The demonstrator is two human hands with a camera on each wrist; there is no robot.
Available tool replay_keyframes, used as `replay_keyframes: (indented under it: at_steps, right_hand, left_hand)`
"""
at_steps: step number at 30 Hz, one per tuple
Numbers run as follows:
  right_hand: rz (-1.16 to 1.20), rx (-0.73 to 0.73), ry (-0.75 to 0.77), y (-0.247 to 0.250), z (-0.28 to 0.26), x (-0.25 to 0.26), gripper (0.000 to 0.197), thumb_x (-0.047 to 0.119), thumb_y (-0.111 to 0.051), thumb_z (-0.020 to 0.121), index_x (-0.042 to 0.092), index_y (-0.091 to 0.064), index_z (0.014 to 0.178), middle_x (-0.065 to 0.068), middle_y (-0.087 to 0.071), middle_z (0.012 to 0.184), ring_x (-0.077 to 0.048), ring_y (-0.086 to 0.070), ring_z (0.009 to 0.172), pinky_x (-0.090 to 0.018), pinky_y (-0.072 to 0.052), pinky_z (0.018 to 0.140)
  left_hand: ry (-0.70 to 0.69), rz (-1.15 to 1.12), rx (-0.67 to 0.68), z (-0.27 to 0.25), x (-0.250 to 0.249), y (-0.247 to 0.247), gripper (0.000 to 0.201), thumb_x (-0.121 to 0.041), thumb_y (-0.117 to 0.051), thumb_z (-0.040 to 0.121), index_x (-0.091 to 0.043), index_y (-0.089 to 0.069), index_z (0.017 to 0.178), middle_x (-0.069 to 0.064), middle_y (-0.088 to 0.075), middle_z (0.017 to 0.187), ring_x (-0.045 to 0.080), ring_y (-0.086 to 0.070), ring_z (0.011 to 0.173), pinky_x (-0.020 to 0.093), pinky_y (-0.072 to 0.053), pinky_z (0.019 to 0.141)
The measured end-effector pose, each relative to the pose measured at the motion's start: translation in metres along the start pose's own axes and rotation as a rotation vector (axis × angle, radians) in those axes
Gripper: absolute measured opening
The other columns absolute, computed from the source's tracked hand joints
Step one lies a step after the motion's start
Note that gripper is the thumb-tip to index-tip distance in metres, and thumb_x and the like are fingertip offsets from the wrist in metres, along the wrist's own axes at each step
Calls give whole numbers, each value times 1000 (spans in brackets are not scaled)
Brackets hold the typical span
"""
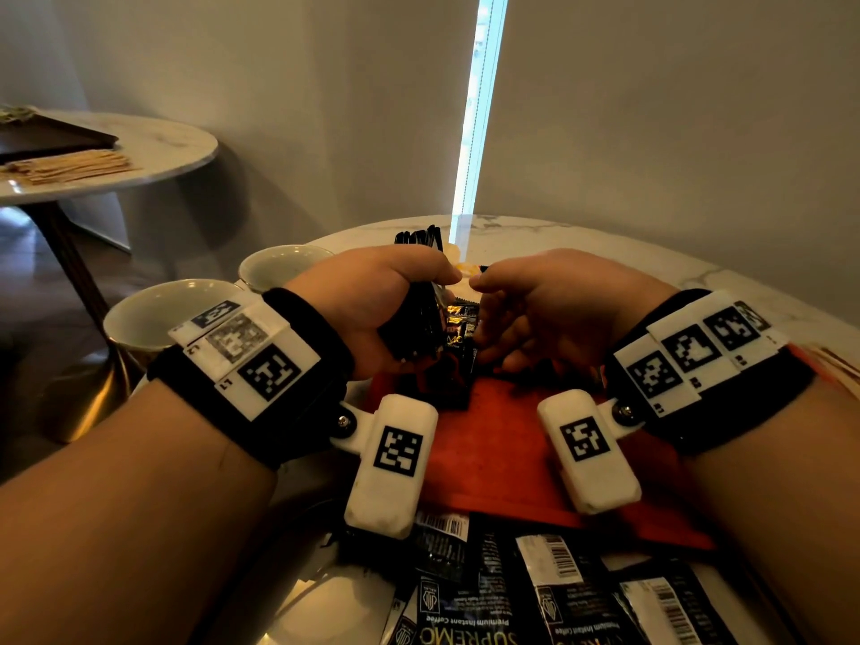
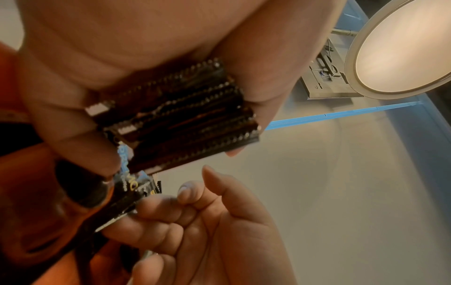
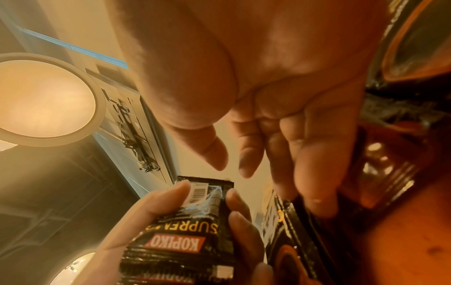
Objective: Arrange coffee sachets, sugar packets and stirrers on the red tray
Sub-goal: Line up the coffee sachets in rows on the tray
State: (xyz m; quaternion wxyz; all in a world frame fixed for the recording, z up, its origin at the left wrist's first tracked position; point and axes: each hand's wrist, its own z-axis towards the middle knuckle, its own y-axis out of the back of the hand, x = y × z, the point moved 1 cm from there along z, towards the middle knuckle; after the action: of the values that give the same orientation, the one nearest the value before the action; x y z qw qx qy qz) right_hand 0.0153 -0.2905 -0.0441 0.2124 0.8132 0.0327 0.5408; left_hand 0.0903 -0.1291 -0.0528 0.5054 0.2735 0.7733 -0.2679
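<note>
Left hand (image 1: 372, 309), at the centre of the head view, grips a thick upright stack of black foil coffee sachets (image 1: 414, 318) between thumb and curled fingers, above the far end of the flat red plastic tray (image 1: 488, 453). Right hand (image 1: 544, 309), just right of it, has loosely bent fingers, and its fingertips (image 2: 151, 207) touch a single black sachet with gold print (image 1: 460, 337) standing on the tray beside the stack; a firm pinch cannot be made out.

Across the bottom of the head view, loose black sachets with white barcode panels (image 1: 549, 593) lie on the round white marble table (image 1: 558, 244), their edges reaching the tray's near rim. Two pale ceramic cups (image 1: 163, 314) sit at the left.

Only the left wrist view shows the stack's serrated, layered ends (image 2: 190, 119). Only the right wrist view shows the front sachet's face, with red and gold lettering and a barcode (image 3: 197, 192).
</note>
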Motion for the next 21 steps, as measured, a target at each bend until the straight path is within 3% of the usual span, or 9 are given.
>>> replay_keyframes:
  at_steps: [8,15,21]
  right_hand:
    - [28,-38,31,1,0,1,32,36,-59,97,6,-63,88,-14,-73,83,-32,-75,80,-35,-56,63]
    - [40,-62,41,-1,-4,4,31,33,-56,98,8,-59,82,-15,-73,83,-26,-72,71,-27,-52,53]
    - [68,-67,68,0,-3,4,31,31,-57,98,5,-60,83,-17,-73,84,-29,-72,74,-31,-54,59]
  left_hand:
    - [-4,-7,-12,-1,0,-1,25,-23,-62,91,-10,-62,113,12,-60,107,28,-60,93,42,-49,80]
    - [-5,-26,-10,-3,0,-2,32,-22,-64,89,-10,-62,118,12,-58,106,28,-57,95,42,-49,78]
    - [-19,-50,-21,-6,-1,-5,38,-20,-62,92,-5,-59,126,14,-56,104,29,-55,94,43,-46,83]
